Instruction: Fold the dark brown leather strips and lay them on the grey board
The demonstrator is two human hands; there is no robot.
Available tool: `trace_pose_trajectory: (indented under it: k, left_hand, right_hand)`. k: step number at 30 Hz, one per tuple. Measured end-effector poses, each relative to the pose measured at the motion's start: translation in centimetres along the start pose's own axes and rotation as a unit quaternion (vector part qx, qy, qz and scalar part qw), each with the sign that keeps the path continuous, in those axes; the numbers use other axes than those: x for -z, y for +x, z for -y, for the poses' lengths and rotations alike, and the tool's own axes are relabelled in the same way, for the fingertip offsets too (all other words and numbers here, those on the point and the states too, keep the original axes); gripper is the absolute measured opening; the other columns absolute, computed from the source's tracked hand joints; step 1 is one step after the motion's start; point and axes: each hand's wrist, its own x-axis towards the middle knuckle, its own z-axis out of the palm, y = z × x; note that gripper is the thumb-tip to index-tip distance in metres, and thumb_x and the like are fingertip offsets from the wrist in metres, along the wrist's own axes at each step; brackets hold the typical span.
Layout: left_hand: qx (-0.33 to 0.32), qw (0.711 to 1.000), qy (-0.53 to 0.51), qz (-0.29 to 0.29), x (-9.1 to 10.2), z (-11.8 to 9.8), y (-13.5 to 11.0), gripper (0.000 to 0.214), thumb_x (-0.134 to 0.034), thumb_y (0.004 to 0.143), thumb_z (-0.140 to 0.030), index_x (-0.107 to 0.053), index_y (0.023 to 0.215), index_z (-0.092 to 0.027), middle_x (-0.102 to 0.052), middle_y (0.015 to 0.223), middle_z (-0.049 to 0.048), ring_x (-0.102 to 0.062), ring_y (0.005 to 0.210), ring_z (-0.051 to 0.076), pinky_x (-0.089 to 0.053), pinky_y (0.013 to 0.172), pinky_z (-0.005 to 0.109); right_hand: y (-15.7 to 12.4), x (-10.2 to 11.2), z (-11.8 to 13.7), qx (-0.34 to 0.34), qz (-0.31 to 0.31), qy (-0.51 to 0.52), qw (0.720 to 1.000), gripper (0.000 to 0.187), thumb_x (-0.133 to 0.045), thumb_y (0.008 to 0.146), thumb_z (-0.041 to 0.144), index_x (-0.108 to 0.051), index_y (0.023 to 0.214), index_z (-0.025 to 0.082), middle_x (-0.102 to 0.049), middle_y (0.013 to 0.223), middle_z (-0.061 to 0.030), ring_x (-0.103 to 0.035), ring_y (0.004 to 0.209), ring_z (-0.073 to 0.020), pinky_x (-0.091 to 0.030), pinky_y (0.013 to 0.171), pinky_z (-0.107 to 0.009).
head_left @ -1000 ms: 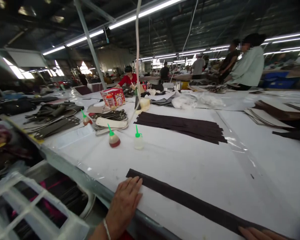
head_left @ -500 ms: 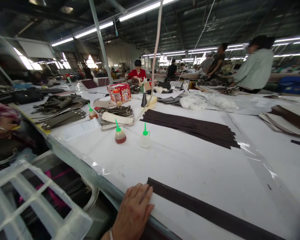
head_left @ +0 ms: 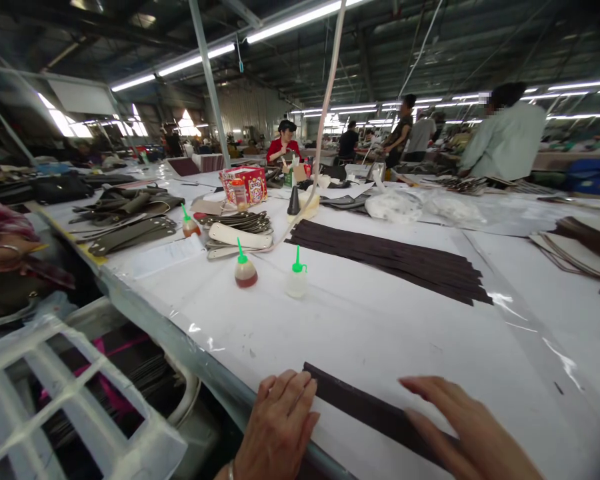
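A long dark brown strip (head_left: 360, 408) lies along the near edge of the white table (head_left: 380, 327). My left hand (head_left: 280, 427) rests flat on the table edge, fingers out, its fingertips touching the strip's left end. My right hand (head_left: 467, 430) lies flat and open over the strip further right, covering part of it. Neither hand grips anything.
A stack of dark strips (head_left: 395, 259) lies mid-table. Two squeeze bottles with green nozzles (head_left: 245, 270) (head_left: 297, 277) stand left of it, a third (head_left: 190, 225) further back. Leather pieces (head_left: 125, 230), a red box (head_left: 244, 185), a white crate (head_left: 55, 400) at lower left. Other people work nearby.
My right hand has come in from the lower right and now lies on the strip nearer my left hand. The view shifted left and slightly up.
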Motion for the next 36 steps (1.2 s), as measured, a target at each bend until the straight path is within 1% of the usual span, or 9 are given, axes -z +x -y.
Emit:
trace_pose_trajectory:
  k: [2, 4, 8, 11, 16, 20, 28, 33, 36]
  left_hand:
    - [-0.017, 1.000, 0.002, 0.008, -0.2, 0.2, 0.1, 0.032, -0.038, 0.098, -0.024, -0.061, 0.117, -0.015, -0.067, 0.114, 0.0042, -0.057, 0.104, 0.019, -0.038, 0.090, 0.033]
    - [-0.027, 1.000, 0.010, 0.014, -0.3, 0.5, 0.0, 0.032, -0.038, 0.098, -0.026, -0.062, 0.116, -0.015, -0.067, 0.113, 0.0041, -0.057, 0.103, 0.020, -0.039, 0.088, 0.033]
    - [-0.025, 1.000, 0.008, 0.011, -1.0, 0.7, -0.5, 0.033, -0.036, 0.099, -0.025, -0.063, 0.114, -0.015, -0.067, 0.115, 0.0040, -0.057, 0.102, 0.020, -0.039, 0.088, 0.034]
    - [-0.010, 1.000, 0.000, -0.020, -1.9, 0.6, -0.9, 0.035, -0.033, 0.099, -0.026, -0.064, 0.111, -0.015, -0.068, 0.112, 0.0040, -0.057, 0.101, 0.020, -0.038, 0.088, 0.034]
    - [-0.005, 0.997, -0.001, -0.072, -3.0, 0.6, -1.3, 0.031, -0.040, 0.097, -0.027, -0.066, 0.108, -0.015, -0.070, 0.108, 0.0046, -0.058, 0.098, 0.020, -0.037, 0.088, 0.033]
    - [0.003, 0.998, -0.002, -0.059, -3.0, 0.6, -1.4, 0.031, -0.042, 0.097, -0.028, -0.065, 0.113, -0.015, -0.070, 0.109, 0.0042, -0.058, 0.100, 0.019, -0.036, 0.089, 0.033]
    - [0.020, 0.999, -0.011, -0.036, -2.3, 0.6, -1.4, 0.033, -0.038, 0.098, -0.028, -0.065, 0.112, -0.015, -0.068, 0.114, 0.0046, -0.056, 0.104, 0.020, -0.035, 0.091, 0.034]
    - [-0.009, 1.000, 0.013, 0.012, -1.4, 0.9, -1.0, 0.034, -0.036, 0.098, -0.027, -0.064, 0.112, -0.015, -0.067, 0.116, 0.0045, -0.055, 0.105, 0.021, -0.035, 0.090, 0.034]
    - [0.000, 1.000, 0.012, 0.000, -1.5, 0.9, -0.9, 0.034, -0.036, 0.098, -0.028, -0.065, 0.110, -0.015, -0.067, 0.115, 0.0044, -0.056, 0.105, 0.021, -0.035, 0.090, 0.035]
  right_hand:
    - [2.8, -2.0, 3.8, 0.029, 0.096, -0.026, 0.995, 0.027, -0.049, 0.091, 0.031, -0.057, 0.117, 0.030, -0.061, 0.114, -0.0066, -0.056, 0.102, -0.0263, -0.046, 0.085, -0.044]
    - [5.0, -3.8, 7.2, 0.021, 0.151, -0.065, 0.986, 0.025, -0.051, 0.088, 0.020, -0.061, 0.111, 0.024, -0.063, 0.108, -0.0079, -0.056, 0.099, -0.0273, -0.043, 0.085, -0.045]
    - [6.6, -5.7, 10.4, 0.012, 0.172, -0.119, 0.978, 0.018, -0.054, 0.085, 0.012, -0.064, 0.098, 0.020, -0.064, 0.098, -0.0095, -0.055, 0.096, -0.0304, -0.038, 0.083, -0.048]
    - [6.8, -5.8, 10.3, -0.002, 0.188, -0.108, 0.976, 0.016, -0.055, 0.084, 0.012, -0.063, 0.096, 0.019, -0.064, 0.095, -0.0087, -0.055, 0.094, -0.0305, -0.034, 0.083, -0.049]
    - [8.1, -5.6, 9.7, -0.025, 0.239, -0.060, 0.969, 0.014, -0.055, 0.080, 0.009, -0.063, 0.083, 0.020, -0.063, 0.090, -0.0051, -0.054, 0.090, -0.0268, -0.032, 0.079, -0.043]
    - [8.7, -5.8, 9.3, -0.024, 0.231, -0.008, 0.973, 0.016, -0.055, 0.078, 0.008, -0.062, 0.080, 0.022, -0.061, 0.091, -0.0021, -0.052, 0.092, -0.0242, -0.031, 0.077, -0.037]
    - [8.2, -6.4, 8.4, 0.030, 0.199, 0.022, 0.979, 0.019, -0.053, 0.082, 0.005, -0.060, 0.085, 0.022, -0.062, 0.086, 0.0000, -0.050, 0.087, -0.0207, -0.028, 0.078, -0.037]
    - [7.8, -6.7, 8.1, 0.069, 0.171, 0.039, 0.982, 0.021, -0.052, 0.084, 0.005, -0.061, 0.089, 0.023, -0.062, 0.090, -0.0003, -0.049, 0.088, -0.0205, -0.027, 0.078, -0.037]
    - [7.6, -6.8, 7.9, 0.079, 0.163, 0.057, 0.982, 0.022, -0.052, 0.084, 0.005, -0.061, 0.091, 0.024, -0.062, 0.091, -0.0003, -0.049, 0.088, -0.0203, -0.028, 0.079, -0.037]
